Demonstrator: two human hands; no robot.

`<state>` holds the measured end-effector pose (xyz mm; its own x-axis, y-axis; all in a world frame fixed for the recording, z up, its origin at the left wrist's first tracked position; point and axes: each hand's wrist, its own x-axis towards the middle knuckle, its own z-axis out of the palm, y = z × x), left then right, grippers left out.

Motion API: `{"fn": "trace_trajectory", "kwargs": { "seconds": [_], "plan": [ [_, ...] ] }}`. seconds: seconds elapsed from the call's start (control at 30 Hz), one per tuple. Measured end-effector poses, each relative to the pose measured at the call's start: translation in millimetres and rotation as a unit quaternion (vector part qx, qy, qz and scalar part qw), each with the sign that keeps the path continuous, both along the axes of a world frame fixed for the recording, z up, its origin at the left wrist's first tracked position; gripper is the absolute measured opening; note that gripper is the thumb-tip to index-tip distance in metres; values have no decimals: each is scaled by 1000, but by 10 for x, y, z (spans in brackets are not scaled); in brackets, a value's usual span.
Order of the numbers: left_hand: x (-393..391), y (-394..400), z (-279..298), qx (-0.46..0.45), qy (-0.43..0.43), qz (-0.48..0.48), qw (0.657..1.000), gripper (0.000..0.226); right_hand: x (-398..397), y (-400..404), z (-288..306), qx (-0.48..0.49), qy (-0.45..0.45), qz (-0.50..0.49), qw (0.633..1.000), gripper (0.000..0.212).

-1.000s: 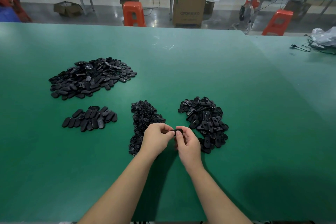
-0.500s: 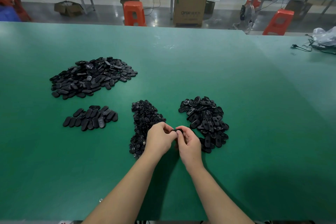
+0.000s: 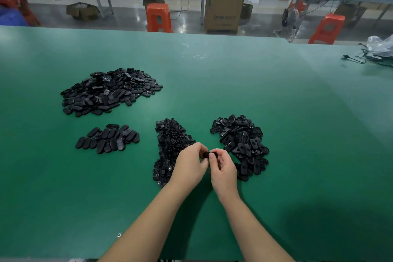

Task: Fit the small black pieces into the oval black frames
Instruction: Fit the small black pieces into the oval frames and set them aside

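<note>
Pinching a black piece between them, the left hand and the right hand meet just above the green table, in the gap between two heaps of parts. Fingers of both hands are curled in toward the piece, the left hand's fingertips at its left end and the right hand's thumb pressed against its right end; the piece is mostly hidden, so whether it is a frame, a small insert, or both together cannot be told.

Taking the hands as the landmark: the pile of small black pieces lies just to their left and partly behind the left hand, running away from the person in a narrow strip. The pile of open oval frames lies just to their right, its near edge beside the right hand. Farther left of the hands sits a small flat cluster of closed oval parts, and beyond that cluster, farther away from the person, a large heap of the same oval parts.

Well to the right of the hands, at the table's far edge, lie a black cable and a clear plastic bag. Behind the table stand orange stools and a cardboard box.
</note>
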<state>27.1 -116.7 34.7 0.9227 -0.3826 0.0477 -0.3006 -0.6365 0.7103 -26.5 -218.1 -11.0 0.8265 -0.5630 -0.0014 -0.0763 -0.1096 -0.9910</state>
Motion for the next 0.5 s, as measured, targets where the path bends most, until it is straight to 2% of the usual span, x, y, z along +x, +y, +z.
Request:
{"fn": "trace_trajectory", "kwargs": {
  "seconds": [0.1,0.23,0.4,0.5],
  "plan": [
    [21,46,-28,58,-88,-42,994,26,-14,11,29,23,-2,-4,1000,13],
    [85,260,-46,97,-195,-19,976,20,-31,33,74,63,-2,-1,998,17],
    [350,879,-175,59,-163,161,972,25,-46,41,87,5,24,26,999,16],
    [515,1347,-288,34,-144,290,945,27,-34,50,76,-6,29,29,999,16]
  ]
}}
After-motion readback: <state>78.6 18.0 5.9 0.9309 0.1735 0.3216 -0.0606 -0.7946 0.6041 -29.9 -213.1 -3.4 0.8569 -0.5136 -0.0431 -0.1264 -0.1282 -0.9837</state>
